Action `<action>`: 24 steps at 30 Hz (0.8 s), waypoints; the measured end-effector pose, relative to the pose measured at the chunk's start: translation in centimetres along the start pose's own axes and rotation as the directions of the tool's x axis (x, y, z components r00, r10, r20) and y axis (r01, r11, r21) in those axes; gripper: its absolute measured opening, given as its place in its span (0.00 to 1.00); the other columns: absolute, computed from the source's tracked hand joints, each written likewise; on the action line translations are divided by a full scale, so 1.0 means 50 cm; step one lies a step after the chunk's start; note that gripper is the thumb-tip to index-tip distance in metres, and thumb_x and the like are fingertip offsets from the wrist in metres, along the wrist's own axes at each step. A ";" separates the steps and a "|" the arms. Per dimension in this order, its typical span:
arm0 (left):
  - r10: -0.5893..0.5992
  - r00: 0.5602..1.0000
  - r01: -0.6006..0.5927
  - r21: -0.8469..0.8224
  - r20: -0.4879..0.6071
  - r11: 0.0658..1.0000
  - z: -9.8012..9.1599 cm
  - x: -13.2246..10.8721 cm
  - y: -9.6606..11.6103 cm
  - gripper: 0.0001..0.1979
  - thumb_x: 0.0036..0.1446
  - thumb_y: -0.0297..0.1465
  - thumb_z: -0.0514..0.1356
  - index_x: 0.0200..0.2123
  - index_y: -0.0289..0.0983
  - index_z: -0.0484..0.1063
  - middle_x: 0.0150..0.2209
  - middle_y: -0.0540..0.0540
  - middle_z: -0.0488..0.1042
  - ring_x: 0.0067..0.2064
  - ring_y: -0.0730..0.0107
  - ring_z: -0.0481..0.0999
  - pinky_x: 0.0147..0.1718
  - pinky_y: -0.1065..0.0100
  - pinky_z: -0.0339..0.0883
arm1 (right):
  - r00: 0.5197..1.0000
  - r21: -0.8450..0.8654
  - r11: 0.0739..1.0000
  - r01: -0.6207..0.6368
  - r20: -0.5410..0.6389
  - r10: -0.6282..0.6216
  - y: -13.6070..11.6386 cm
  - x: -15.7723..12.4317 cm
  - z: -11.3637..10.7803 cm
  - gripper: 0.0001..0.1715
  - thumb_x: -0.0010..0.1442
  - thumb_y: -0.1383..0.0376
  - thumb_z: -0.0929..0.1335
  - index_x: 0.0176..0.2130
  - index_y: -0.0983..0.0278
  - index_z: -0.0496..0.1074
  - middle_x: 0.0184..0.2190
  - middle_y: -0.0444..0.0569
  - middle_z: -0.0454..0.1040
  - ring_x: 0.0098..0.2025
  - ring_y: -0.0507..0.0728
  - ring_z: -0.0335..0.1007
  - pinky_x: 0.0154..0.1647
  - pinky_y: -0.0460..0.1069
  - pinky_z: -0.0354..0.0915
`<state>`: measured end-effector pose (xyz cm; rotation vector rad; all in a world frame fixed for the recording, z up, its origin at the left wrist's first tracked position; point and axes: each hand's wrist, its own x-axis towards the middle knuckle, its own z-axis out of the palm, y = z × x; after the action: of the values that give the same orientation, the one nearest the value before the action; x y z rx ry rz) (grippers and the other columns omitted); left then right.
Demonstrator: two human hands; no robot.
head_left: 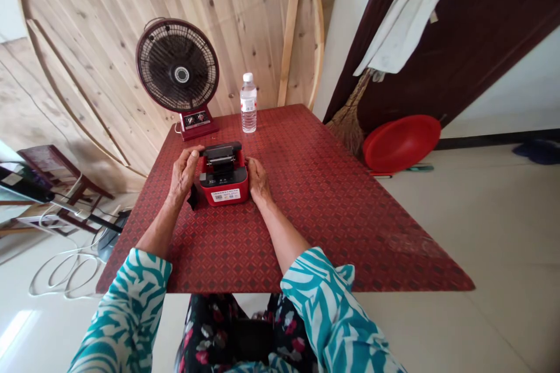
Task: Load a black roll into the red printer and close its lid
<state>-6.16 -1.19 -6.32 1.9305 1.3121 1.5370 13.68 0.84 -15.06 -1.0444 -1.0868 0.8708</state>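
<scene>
Across the red patterned tabletop (332, 227), one desk fan (177, 64) is standing far left, with one plastic water bottle (248, 104) just right of it. Nearer the person, one red label printer (224, 183) is sitting mid-table, its stickered front facing them and its long axis running front to back. The left hand (184, 175) is half-curled against its left side, the right hand (259, 180) is touching its right side, and how firmly either is gripping is unclear.

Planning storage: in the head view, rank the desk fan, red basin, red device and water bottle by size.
Desk fan and red basin: too alike to rank.
Red device.
Water bottle, though the device sits nearer the camera.
</scene>
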 end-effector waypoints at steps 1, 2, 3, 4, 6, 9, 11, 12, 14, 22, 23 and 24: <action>0.024 1.000 -0.024 0.015 0.014 1.000 -0.001 -0.010 0.000 0.25 0.64 0.50 0.52 0.44 0.37 0.78 0.47 0.42 0.80 0.55 0.57 0.75 0.59 0.56 0.64 | 1.000 -0.001 1.000 -0.004 -0.004 0.004 0.000 0.000 0.000 0.29 0.63 0.46 0.58 0.45 0.61 0.75 0.46 0.53 0.80 0.50 0.60 0.75 0.56 0.57 0.67; 0.049 0.998 -0.050 0.031 0.036 0.998 -0.003 -0.019 -0.001 0.26 0.65 0.50 0.50 0.42 0.37 0.78 0.47 0.42 0.80 0.56 0.56 0.75 0.59 0.55 0.63 | 1.000 -0.004 1.000 -0.013 -0.010 0.013 0.000 0.000 0.000 0.29 0.63 0.46 0.58 0.45 0.61 0.75 0.46 0.52 0.80 0.50 0.60 0.75 0.56 0.57 0.67; 0.073 0.995 -0.076 0.048 0.062 0.996 -0.005 -0.028 -0.003 0.27 0.66 0.50 0.49 0.41 0.37 0.79 0.47 0.42 0.80 0.57 0.56 0.74 0.60 0.55 0.63 | 1.000 -0.003 1.000 -0.024 -0.017 0.024 0.002 0.001 0.001 0.29 0.63 0.45 0.58 0.45 0.60 0.75 0.46 0.52 0.80 0.50 0.60 0.75 0.56 0.57 0.67; 0.094 0.992 -0.101 0.068 0.089 0.993 -0.006 -0.035 -0.005 0.28 0.66 0.50 0.47 0.39 0.37 0.79 0.47 0.41 0.80 0.57 0.56 0.74 0.60 0.54 0.63 | 0.999 0.004 0.999 -0.037 -0.029 0.038 0.005 0.002 0.002 0.29 0.63 0.45 0.58 0.46 0.60 0.75 0.46 0.52 0.79 0.49 0.59 0.75 0.56 0.58 0.68; 0.124 0.983 -0.139 0.111 0.136 0.984 -0.009 -0.046 -0.009 0.29 0.67 0.50 0.45 0.39 0.38 0.79 0.48 0.41 0.80 0.58 0.55 0.73 0.60 0.53 0.63 | 0.997 0.032 0.998 -0.055 -0.052 0.057 0.013 0.005 0.003 0.31 0.62 0.43 0.58 0.48 0.61 0.74 0.48 0.53 0.78 0.48 0.59 0.75 0.55 0.58 0.68; 0.156 0.976 -0.178 0.144 0.153 0.973 -0.011 -0.056 -0.013 0.29 0.69 0.48 0.44 0.41 0.38 0.79 0.49 0.40 0.79 0.60 0.56 0.72 0.60 0.53 0.63 | 0.998 0.070 0.997 -0.021 -0.053 0.025 0.019 0.005 0.001 0.34 0.62 0.42 0.58 0.53 0.60 0.71 0.52 0.55 0.76 0.51 0.59 0.74 0.57 0.60 0.68; 0.170 0.973 -0.195 0.154 0.157 0.969 -0.011 -0.058 -0.013 0.28 0.69 0.47 0.43 0.42 0.37 0.79 0.50 0.40 0.79 0.60 0.57 0.72 0.60 0.53 0.63 | 0.998 0.061 0.997 0.050 -0.038 -0.048 0.015 0.004 -0.005 0.34 0.63 0.41 0.57 0.56 0.58 0.69 0.56 0.54 0.73 0.55 0.59 0.71 0.61 0.61 0.65; 0.174 0.971 -0.201 0.163 0.164 0.966 -0.011 -0.058 -0.013 0.28 0.69 0.46 0.43 0.42 0.37 0.79 0.49 0.40 0.79 0.59 0.58 0.73 0.60 0.53 0.63 | 0.995 0.044 0.994 0.099 -0.028 -0.098 0.010 0.003 -0.009 0.33 0.64 0.42 0.57 0.56 0.57 0.68 0.58 0.53 0.71 0.58 0.59 0.68 0.63 0.61 0.63; 0.170 0.968 -0.205 0.192 0.186 0.960 -0.012 -0.057 -0.011 0.28 0.69 0.46 0.43 0.42 0.38 0.80 0.49 0.41 0.80 0.59 0.58 0.74 0.62 0.52 0.60 | 0.979 -0.013 0.978 0.206 0.007 -0.206 -0.002 0.000 -0.016 0.33 0.65 0.41 0.56 0.55 0.56 0.70 0.58 0.51 0.70 0.62 0.58 0.64 0.66 0.60 0.59; 0.138 0.959 -0.195 0.224 0.247 0.955 -0.016 -0.051 -0.006 0.28 0.69 0.46 0.43 0.41 0.40 0.80 0.47 0.41 0.81 0.59 0.57 0.73 0.65 0.48 0.52 | 0.949 -0.126 0.942 0.310 0.091 -0.300 -0.032 -0.022 -0.010 0.36 0.65 0.40 0.52 0.40 0.57 0.76 0.53 0.50 0.70 0.59 0.59 0.65 0.67 0.58 0.58; 0.132 0.960 -0.187 0.214 0.247 0.959 -0.015 -0.054 -0.006 0.28 0.69 0.46 0.43 0.41 0.40 0.80 0.48 0.41 0.80 0.60 0.57 0.73 0.65 0.48 0.52 | 0.953 -0.128 0.946 0.299 0.084 -0.290 -0.033 -0.024 -0.009 0.36 0.65 0.41 0.52 0.40 0.57 0.76 0.53 0.50 0.70 0.59 0.58 0.65 0.67 0.58 0.57; 0.126 0.960 -0.179 0.203 0.248 0.963 -0.014 -0.057 -0.007 0.27 0.69 0.46 0.43 0.42 0.40 0.80 0.49 0.41 0.80 0.60 0.57 0.72 0.65 0.48 0.52 | 0.957 -0.129 0.949 0.288 0.080 -0.280 -0.034 -0.026 -0.008 0.36 0.65 0.41 0.51 0.40 0.57 0.76 0.53 0.50 0.70 0.59 0.58 0.65 0.67 0.58 0.57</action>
<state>-6.92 -3.53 -7.97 2.3221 1.3051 1.2210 13.83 -0.94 -13.85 -0.9498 -1.3282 0.6045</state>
